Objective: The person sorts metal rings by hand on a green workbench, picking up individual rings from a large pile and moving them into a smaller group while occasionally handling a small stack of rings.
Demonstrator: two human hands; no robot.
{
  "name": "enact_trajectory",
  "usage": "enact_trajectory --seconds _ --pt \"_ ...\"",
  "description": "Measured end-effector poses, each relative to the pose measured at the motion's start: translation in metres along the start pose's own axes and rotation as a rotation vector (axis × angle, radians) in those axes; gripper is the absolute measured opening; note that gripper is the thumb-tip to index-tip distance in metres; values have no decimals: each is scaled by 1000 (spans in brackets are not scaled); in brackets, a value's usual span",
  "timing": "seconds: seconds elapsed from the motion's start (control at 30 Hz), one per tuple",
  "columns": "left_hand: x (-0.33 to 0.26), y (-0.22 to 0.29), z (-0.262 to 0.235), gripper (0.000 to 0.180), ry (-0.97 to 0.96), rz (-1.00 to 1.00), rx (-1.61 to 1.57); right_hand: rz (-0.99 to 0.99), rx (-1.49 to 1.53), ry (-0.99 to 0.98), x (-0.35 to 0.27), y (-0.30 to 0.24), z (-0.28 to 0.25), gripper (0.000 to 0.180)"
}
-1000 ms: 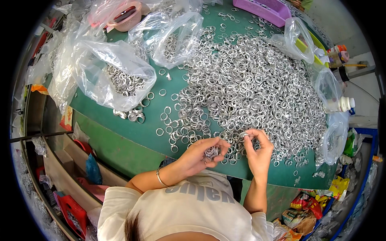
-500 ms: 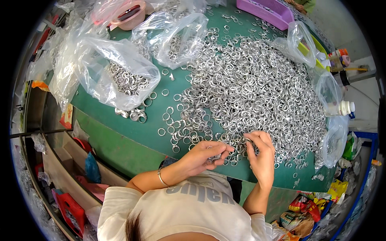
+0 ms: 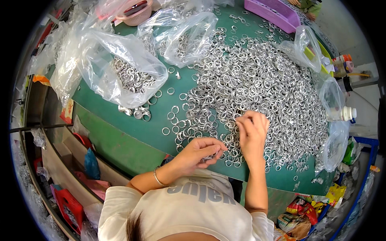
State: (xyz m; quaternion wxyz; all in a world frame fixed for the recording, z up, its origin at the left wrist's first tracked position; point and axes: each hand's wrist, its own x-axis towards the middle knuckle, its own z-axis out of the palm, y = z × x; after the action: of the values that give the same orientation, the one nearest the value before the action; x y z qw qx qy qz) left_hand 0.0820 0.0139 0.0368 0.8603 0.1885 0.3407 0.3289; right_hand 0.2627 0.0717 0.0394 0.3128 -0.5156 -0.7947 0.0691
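Note:
A large heap of silver metal rings (image 3: 257, 84) covers the green table (image 3: 120, 138). My left hand (image 3: 199, 152) is curled near the table's front edge, fingers closed around a small stack of rings. My right hand (image 3: 251, 132) reaches into the near side of the heap, fingertips pinching at rings there. A thin bracelet sits on my left wrist. Loose single rings (image 3: 173, 116) lie scattered left of the hands.
Clear plastic bags with rings (image 3: 124, 74) lie at the left and back (image 3: 187, 38). A purple tray (image 3: 277, 14) and a pink bowl (image 3: 134, 12) stand at the far edge. More bags (image 3: 333, 100) and bottles (image 3: 348, 114) crowd the right rim.
My right hand has moved up and forward from the table edge into the heap. My left hand stayed low near the edge, still curled on its rings.

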Motion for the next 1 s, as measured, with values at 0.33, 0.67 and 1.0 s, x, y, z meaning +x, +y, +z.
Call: enact_trajectory --seconds 0.33,0.67,1.0 --pt "7 3 -15 23 -91 112 -67 787 1836 -172 -23 -4 -3 15" --pt "5 -2 -12 30 -13 80 -68 313 -175 -66 -12 -19 22 11" --pt "8 -3 -21 44 -67 45 -241 256 67 -270 -26 -24 -16 11"
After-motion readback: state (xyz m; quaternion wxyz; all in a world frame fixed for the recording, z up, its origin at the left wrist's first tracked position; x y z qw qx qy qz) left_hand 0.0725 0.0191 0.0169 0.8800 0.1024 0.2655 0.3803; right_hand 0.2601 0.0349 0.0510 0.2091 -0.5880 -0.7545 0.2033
